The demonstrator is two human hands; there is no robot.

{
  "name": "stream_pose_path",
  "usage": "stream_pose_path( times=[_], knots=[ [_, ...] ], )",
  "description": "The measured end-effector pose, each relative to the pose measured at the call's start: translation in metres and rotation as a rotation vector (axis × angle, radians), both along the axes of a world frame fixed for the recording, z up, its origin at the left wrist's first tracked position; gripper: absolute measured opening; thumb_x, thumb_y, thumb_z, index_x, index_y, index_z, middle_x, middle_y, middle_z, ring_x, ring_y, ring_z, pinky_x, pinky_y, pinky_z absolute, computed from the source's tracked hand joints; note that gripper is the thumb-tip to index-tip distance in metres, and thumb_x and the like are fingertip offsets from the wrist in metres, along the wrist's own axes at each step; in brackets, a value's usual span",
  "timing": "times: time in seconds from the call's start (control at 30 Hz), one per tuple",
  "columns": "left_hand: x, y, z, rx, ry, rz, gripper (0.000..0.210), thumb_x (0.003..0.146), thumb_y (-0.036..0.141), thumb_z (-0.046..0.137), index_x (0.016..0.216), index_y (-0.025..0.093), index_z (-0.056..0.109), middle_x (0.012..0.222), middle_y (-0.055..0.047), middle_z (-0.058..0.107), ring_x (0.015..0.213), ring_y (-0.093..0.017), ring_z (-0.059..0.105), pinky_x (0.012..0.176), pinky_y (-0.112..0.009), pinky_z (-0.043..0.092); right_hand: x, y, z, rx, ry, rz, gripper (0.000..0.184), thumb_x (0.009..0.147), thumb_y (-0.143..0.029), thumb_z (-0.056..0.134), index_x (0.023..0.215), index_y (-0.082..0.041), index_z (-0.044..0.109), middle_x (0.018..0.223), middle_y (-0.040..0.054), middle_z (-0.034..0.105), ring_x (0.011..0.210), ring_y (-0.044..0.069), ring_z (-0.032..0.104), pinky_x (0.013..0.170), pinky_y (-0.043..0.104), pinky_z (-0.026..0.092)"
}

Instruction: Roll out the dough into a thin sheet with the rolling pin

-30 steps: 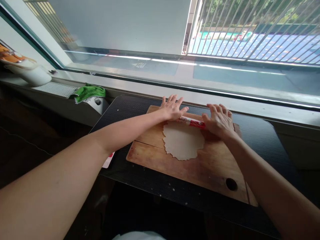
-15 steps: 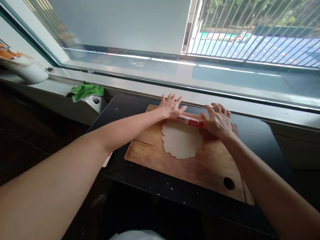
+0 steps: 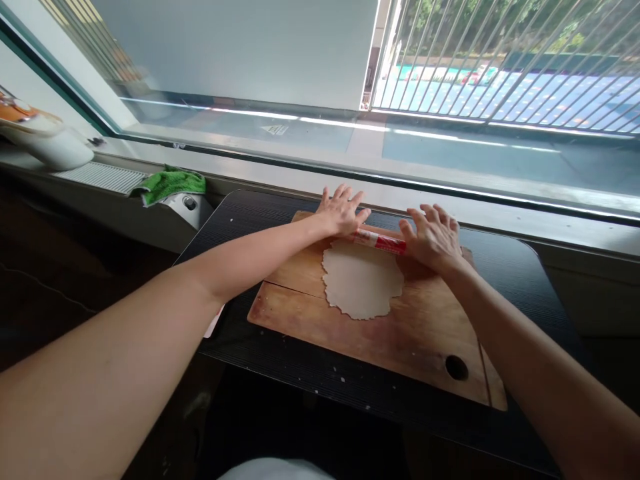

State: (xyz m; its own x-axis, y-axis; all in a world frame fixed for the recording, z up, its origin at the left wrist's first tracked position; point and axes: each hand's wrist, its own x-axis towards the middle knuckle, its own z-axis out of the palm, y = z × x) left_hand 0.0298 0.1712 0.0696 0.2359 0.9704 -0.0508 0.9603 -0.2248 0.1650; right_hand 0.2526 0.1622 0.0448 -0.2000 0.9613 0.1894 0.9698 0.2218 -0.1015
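A flat, pale sheet of dough with a ragged edge lies on a wooden board. Across its far edge rests a red and white rolling pin, its ends hidden beneath my palms. My left hand presses on the pin's left end, fingers stretched out and spread. On the right end lies my right hand, palm down, with its fingers also extended and apart. Neither hand wraps round the pin.
The board sits on a black table against a window sill. A green cloth hangs over a white unit at the left, with a white container beyond. A hole pierces the board near its right front corner.
The pin and both hands stay at the far edge of the dough, almost unmoved. The whole view has shifted very slightly.
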Motion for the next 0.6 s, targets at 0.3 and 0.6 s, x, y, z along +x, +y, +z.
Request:
stream_pose_path(
  times=[0.3, 0.6],
  knots=[
    [-0.014, -0.055, -0.011, 0.068, -0.032, -0.159, 0.064, 0.102, 0.053, 0.032, 0.159, 0.024, 0.035, 0.166, -0.01, 0.035, 0.156, -0.032, 0.023, 0.125, -0.061, 0.012, 0.005, -0.067, -0.009, 0.077, -0.062, 0.149, 0.059, 0.102, -0.048, 0.028, 0.15, -0.02, 0.049, 0.153, 0.0137, 0.052, 0.148, 0.033, 0.034, 0.115, 0.053, 0.033],
    [0.01, 0.021, 0.008, 0.327, -0.038, 0.091, 0.047, 0.102, 0.03, 0.037, 0.143, 0.013, 0.053, 0.159, -0.018, 0.043, 0.151, -0.031, 0.031, 0.124, -0.055, 0.02, -0.01, 0.038, 0.019, -0.032, 0.131, -0.242, 0.054, 0.1, -0.041, 0.033, 0.139, -0.013, 0.058, 0.145, 0.0224, 0.054, 0.133, 0.038, 0.048, 0.106, 0.056, 0.038]
  ],
)
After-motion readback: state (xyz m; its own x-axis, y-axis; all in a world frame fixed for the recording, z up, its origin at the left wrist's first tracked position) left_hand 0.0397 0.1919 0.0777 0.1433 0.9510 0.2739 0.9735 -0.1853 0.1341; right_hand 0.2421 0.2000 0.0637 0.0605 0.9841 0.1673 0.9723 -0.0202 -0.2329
